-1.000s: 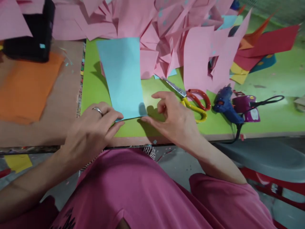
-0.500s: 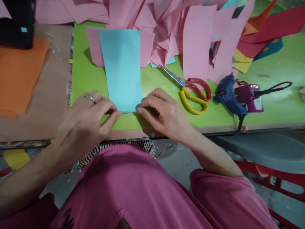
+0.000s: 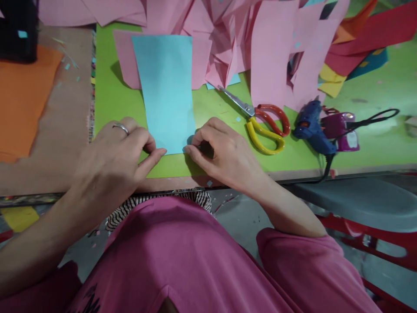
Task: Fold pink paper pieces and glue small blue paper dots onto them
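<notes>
Between the pinched fingertips of the left hand (image 3: 120, 150) and right hand (image 3: 224, 154), the blue paper (image 3: 167, 93) lay smooth and long, its near edge gripped at both corners.

light-blue paper strip (image 3: 167, 91), upright lengthwise, overlapping pink paper

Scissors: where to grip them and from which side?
Best grip is probably the handles, across the yellow loop and red loop, coming from above and the near right. The scissors lie flat, loops uncovered and toward the right, while the blades point away to the left, their tips by the pink paper.
</notes>
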`<state>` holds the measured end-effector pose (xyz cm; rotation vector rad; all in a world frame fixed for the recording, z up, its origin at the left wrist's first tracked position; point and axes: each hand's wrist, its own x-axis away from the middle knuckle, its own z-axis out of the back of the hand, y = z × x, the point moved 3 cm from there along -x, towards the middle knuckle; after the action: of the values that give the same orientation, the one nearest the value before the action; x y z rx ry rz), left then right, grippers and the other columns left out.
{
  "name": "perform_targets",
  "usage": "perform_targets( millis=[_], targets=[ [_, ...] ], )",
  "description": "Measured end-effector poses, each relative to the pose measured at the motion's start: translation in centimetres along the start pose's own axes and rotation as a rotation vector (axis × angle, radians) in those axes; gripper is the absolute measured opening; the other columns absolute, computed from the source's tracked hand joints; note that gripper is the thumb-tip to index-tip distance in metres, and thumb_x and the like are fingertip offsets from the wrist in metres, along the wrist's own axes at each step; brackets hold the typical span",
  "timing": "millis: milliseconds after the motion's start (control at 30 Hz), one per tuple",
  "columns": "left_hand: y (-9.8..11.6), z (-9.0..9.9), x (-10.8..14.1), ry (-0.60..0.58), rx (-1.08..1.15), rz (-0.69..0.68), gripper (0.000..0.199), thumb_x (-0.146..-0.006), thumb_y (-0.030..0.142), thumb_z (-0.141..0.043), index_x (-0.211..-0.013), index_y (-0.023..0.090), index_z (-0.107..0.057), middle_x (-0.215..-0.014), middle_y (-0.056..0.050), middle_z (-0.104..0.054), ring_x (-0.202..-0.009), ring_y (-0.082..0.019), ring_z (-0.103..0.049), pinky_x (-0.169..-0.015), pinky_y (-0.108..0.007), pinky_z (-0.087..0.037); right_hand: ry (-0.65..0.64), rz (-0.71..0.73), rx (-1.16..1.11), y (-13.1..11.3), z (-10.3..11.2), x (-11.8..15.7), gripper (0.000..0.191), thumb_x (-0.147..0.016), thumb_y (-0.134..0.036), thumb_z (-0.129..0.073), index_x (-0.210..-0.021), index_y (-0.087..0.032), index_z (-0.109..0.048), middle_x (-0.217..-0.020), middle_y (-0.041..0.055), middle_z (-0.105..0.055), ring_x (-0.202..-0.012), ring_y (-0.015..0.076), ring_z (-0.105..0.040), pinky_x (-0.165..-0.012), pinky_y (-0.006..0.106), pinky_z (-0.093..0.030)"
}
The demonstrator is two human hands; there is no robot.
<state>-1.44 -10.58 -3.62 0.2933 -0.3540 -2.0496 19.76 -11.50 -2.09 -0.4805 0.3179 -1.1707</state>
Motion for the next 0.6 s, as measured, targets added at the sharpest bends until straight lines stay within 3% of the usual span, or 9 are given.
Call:
perform_targets(
  millis=[167, 267, 433, 533, 600],
  targets=[
    [-0.1, -0.2, 0.2, 0.0, 0.014, 0.003, 0.026, -0.099, 0.048, -0.05, -0.09, 0.025, -0.058, -0.089, -0.005, -0.059, -0.084, -0.026, -0.056, -0.065, -0.039, -0.039, 0.012, -0.012, 0.012, 0.2, 0.0, 0.2, 0.015, -0.094, -0.032, -0.058, -0.088, -0.018, -0.06, -0.091, 0.0051, -0.06, -0.082, 0.0181, -0.055, -0.073, 0.032, -0.041],
    [0.4, -0.1, 0.6, 0.056, 0.0, -0.03, 0.022, -0.1, 0.041, -0.05, -0.109, 0.023, -0.06, -0.104, -0.009, -0.061, -0.087, -0.025, -0.056, -0.067, -0.037, -0.041, 0.034, -0.003, 0.021, 0.3, 0.2, 0.4, 0.009, -0.093, -0.029, -0.059, -0.093, -0.019, -0.06, -0.096, 0.0059, -0.061, -0.085, 0.0191, -0.057, -0.072, 0.032, -0.042],
    [1.7, 0.2, 0.6, 0.097, -0.033, -0.302, 0.028, -0.101, 0.03, -0.045, -0.121, 0.026, -0.065, -0.109, -0.009, -0.059, -0.085, -0.022, -0.055, -0.073, -0.036, -0.044, 0.052, 0.01, 0.009, 0.3, 0.5, 0.9, 0.011, -0.092, -0.019, -0.057, -0.102, -0.022, -0.06, -0.104, 0.0055, -0.062, -0.085, 0.0183, -0.057, -0.067, 0.031, -0.043],
    [2.5, 0.5, 0.2, 0.022, -0.116, -0.429, 0.036, -0.101, 0.02, -0.041, -0.125, 0.027, -0.067, -0.104, -0.008, -0.064, -0.078, -0.022, -0.055, -0.074, -0.038, -0.043, 0.043, 0.047, -0.011, 0.3, 0.2, 1.1, 0.017, -0.092, -0.014, -0.054, -0.102, -0.023, -0.063, -0.106, 0.0048, -0.06, -0.09, 0.0177, -0.058, -0.069, 0.03, -0.044],
    [2.8, 0.7, -0.1, -0.047, -0.152, -0.42, 0.042, -0.101, 0.016, -0.035, -0.12, 0.029, -0.069, -0.098, -0.007, -0.066, -0.073, -0.021, -0.053, -0.072, -0.037, -0.041, 0.047, 0.084, -0.016, 0.3, 0.0, 1.2, 0.023, -0.091, -0.01, -0.052, -0.103, -0.024, -0.066, -0.106, 0.0044, -0.06, -0.093, 0.0175, -0.058, -0.069, 0.029, -0.044]
  ],
)
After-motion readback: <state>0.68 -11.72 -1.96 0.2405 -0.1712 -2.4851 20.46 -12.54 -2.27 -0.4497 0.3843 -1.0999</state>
